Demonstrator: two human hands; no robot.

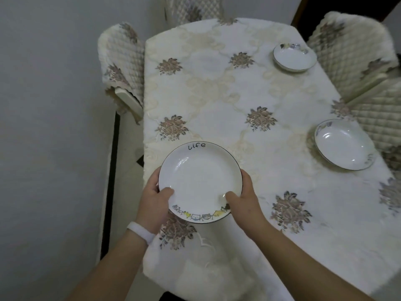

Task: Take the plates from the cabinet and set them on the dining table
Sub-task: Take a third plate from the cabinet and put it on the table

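Plate (200, 181) gripped w/ both hands, over table (217, 94) edge.

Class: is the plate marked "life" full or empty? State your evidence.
Empty. The plate shows only bare white glaze and reflections inside, while the left hand and right hand hold its rim.

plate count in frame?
3: cartoon-rimmed plate held by left hand and right hand; near right plate and far right plate on the table.
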